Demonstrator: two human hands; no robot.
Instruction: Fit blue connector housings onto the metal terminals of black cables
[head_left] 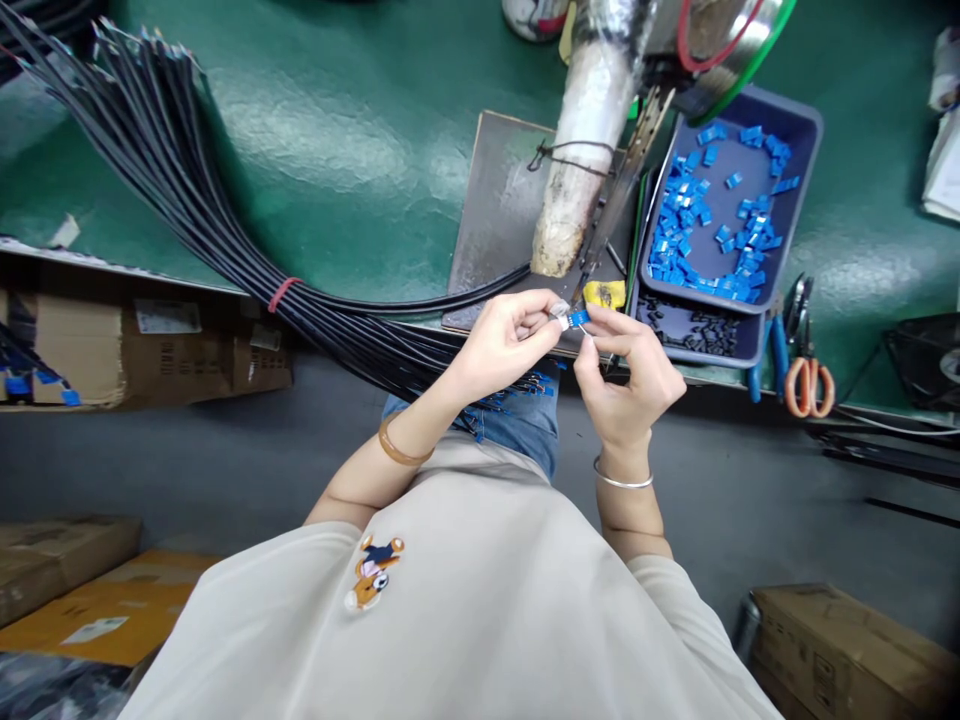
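My left hand and my right hand meet over the front edge of the green table. The left pinches a cable end with taped fingertips. The right pinches a small blue component against that cable end. A thick bundle of black cables, tied with a red band, runs from the far left across the table and down to my lap. Several cable ends with blue parts lie on my knee.
A dark blue tray holds several blue components; a second tray below it holds small black parts. A wrapped post stands on a grey plate. Orange-handled scissors and blue-handled pliers lie right. Cardboard boxes sit on the floor.
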